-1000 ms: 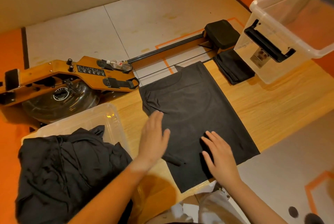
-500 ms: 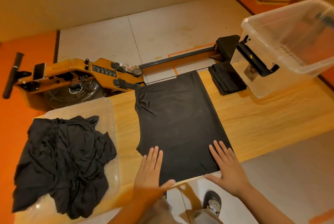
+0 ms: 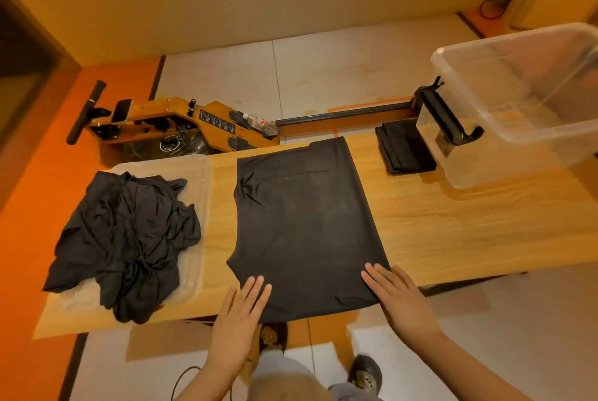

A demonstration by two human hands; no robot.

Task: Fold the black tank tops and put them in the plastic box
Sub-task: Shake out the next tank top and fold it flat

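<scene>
A black tank top point(image 3: 304, 222) lies spread flat across the wooden table point(image 3: 453, 229). My left hand point(image 3: 241, 316) rests flat on its near left corner, fingers straight. At the near right corner my right hand point(image 3: 399, 300) lies flat as well, at the table's front edge. A folded black tank top point(image 3: 404, 149) sits at the far right, beside the clear plastic box point(image 3: 524, 102), which looks empty. A heap of crumpled black tank tops point(image 3: 126, 235) fills a shallow clear tray point(image 3: 194, 174) on the left.
A wooden rowing machine point(image 3: 181, 123) with a long rail stands on the floor behind the table. My feet point(image 3: 365, 371) show below the table's front edge. Orange and grey floor surrounds the table.
Both hands slid from the middle of the tank top down to its near corners. The view pulled back, showing more of the table and floor.
</scene>
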